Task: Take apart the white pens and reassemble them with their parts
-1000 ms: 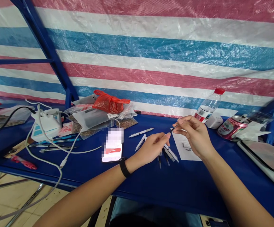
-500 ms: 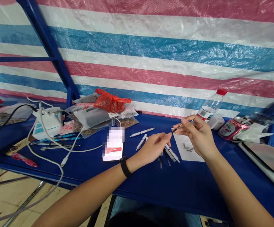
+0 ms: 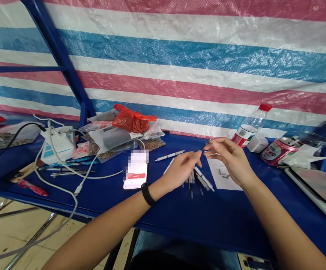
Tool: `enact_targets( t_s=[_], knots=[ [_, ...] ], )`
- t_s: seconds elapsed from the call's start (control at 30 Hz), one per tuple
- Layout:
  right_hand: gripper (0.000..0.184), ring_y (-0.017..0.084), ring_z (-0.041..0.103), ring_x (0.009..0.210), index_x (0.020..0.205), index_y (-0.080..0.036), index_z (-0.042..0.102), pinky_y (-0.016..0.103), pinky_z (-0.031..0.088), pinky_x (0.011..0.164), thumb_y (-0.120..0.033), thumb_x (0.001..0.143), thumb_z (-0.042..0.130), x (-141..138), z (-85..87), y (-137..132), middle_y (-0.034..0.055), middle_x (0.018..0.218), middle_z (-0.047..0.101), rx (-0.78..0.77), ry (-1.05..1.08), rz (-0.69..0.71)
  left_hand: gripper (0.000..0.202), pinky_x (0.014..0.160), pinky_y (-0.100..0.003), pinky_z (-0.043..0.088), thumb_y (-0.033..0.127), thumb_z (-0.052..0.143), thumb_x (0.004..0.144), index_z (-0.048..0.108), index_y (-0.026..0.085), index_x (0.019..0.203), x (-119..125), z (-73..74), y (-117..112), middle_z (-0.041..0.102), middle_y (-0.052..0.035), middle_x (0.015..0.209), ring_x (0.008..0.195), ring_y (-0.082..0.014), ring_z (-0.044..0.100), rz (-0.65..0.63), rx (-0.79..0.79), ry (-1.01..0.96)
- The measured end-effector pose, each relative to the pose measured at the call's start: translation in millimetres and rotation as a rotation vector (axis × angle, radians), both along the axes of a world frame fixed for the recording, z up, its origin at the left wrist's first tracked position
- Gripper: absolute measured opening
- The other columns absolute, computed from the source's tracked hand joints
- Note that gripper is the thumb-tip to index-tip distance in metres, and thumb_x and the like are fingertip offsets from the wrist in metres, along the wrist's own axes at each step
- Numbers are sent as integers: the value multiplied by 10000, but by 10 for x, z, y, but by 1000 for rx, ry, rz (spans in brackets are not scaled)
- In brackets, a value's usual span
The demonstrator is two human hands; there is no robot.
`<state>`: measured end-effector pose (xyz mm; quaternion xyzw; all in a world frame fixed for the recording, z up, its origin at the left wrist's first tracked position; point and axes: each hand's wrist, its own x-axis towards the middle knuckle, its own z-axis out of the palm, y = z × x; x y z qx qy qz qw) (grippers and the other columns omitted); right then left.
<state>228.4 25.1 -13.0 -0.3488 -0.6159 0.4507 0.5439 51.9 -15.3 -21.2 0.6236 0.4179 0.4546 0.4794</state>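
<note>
Pen parts on the blue table (image 3: 179, 217) — one piece in hand, most lying loose.
Right hand (image 3: 228, 159) pinches a thin dark rod (image 3: 205, 145) between thumb and forefinger, held above the table at centre. The left hand (image 3: 181, 169) has its grip pressed together at the rod's 8 o'clock end; contact is unclear. By my reading it's early: one white pen (image 3: 170, 155) lies whole at 9 o'clock, and about five loose pen pieces (image 3: 203, 182) wait at 6 o'clock, some hidden. Paper sheet (image 3: 221, 176) at 5 o'clock — three or four tiny bits on it.
</note>
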Motion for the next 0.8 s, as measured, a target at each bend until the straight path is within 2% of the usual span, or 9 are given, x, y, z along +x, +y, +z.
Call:
enact_targets(
  t_s=[0.1,0.2,0.3,0.4,0.5,0.63,0.7,0.8],
  knots=[
    [529,176,644,670,848,-204,659,312,504,630,-719,742,709,57,-16,20,54,789,708,121,-294,-67,512,480,-185,205,656,501,899,567,184,712,-92,96,36,310,76,553,471,-29,281,78,31,-76],
    [384,176,583,624,739,-206,640,311,414,605,-577,833,659,62,-79,2,39,694,664,235,-759,-53,571,466,-183,187,731,506,864,547,188,694,-180,171,73,294,78,541,457,-23,259,163,55,-167],
    [202,183,591,656,743,-205,636,302,369,606,-367,864,617,17,-126,-57,38,734,681,220,-1083,-8,559,455,-184,192,708,497,883,540,186,687,-213,191,93,324,74,542,438,-16,248,178,51,-231],
    [157,195,596,685,731,-200,626,298,342,597,-288,860,608,-44,-120,-129,50,776,695,153,-1257,12,483,455,-184,205,586,496,931,538,182,671,-203,179,89,311,72,532,429,-18,253,155,52,-245],
    [173,202,593,680,700,-197,624,302,336,596,-273,856,613,-110,-98,-192,59,767,696,119,-1307,20,438,461,-183,201,506,493,949,534,179,660,-183,165,71,284,73,536,434,-17,236,140,46,-214],
    [157,203,589,668,640,-196,591,303,345,597,-219,794,614,-154,-90,-228,43,712,676,78,-1287,21,470,481,-184,207,559,497,938,535,178,664,-158,131,58,262,78,542,450,-18,224,131,16,-150],
    [140,197,588,653,628,-195,595,304,365,593,-234,761,609,-106,-79,-199,42,697,666,38,-1179,18,501,494,-183,210,608,496,924,532,178,669,-142,100,58,276,78,548,463,-20,239,120,11,-128],
    [182,184,579,628,677,-195,639,297,391,564,-364,743,627,47,-31,-97,44,694,651,-20,-831,11,518,510,-188,210,643,490,913,525,183,678,-115,57,52,290,78,545,476,-28,261,77,5,-98]
  ],
)
